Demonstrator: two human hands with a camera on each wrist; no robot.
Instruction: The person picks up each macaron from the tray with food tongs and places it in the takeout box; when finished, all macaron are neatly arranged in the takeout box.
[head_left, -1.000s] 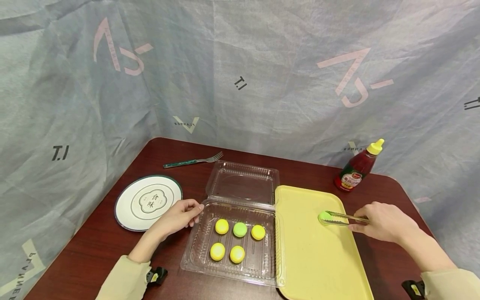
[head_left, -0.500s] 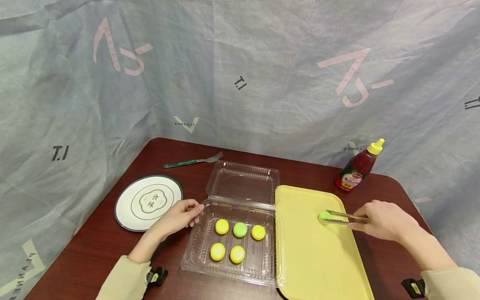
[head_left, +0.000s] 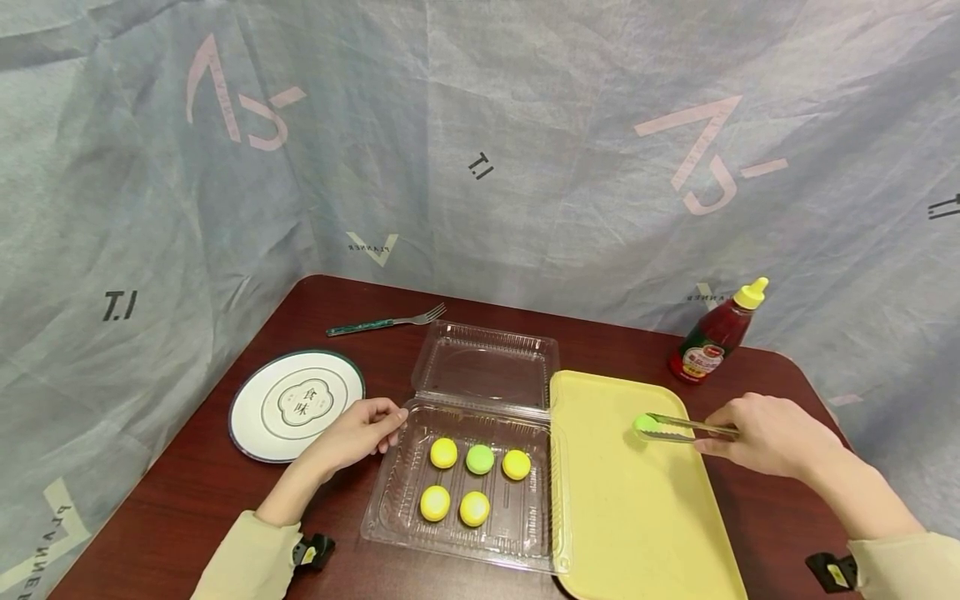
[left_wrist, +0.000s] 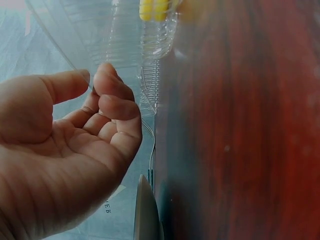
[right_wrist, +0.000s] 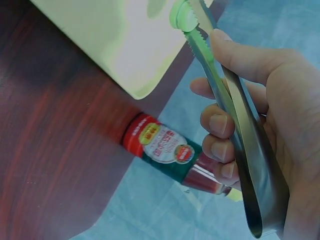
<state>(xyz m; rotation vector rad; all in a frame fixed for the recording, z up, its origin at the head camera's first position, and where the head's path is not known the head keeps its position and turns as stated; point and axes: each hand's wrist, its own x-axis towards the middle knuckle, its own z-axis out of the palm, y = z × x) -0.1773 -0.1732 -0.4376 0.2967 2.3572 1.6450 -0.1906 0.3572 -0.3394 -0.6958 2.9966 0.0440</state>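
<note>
My right hand [head_left: 780, 437] grips metal tongs [right_wrist: 240, 125], their serrated tips closed around a green macaron [head_left: 646, 423]. The macaron hangs a little above the yellow tray [head_left: 622, 517], where a shadow falls. With thumb and index finger, my left hand [head_left: 367, 432] pinches the left edge of a clear plastic container [head_left: 517, 521], whose lid [head_left: 487, 371] lies folded back. Inside the container sit several macarons: a green macaron [head_left: 480, 459] in the middle of the back row, and yellow ones such as the near-left yellow macaron [head_left: 435, 503].
A white plate [head_left: 258, 417] with a dark rim lies left of the container. Behind it rests a green-handled fork [head_left: 375, 325]. At the back right stands a red sauce bottle [head_left: 712, 342] with a yellow cap. A grey printed cloth [head_left: 525, 167] hangs behind the table.
My right hand has raised the tongs with the green macaron off the tray and shifted it slightly left. My left hand has stayed at the container's edge.
</note>
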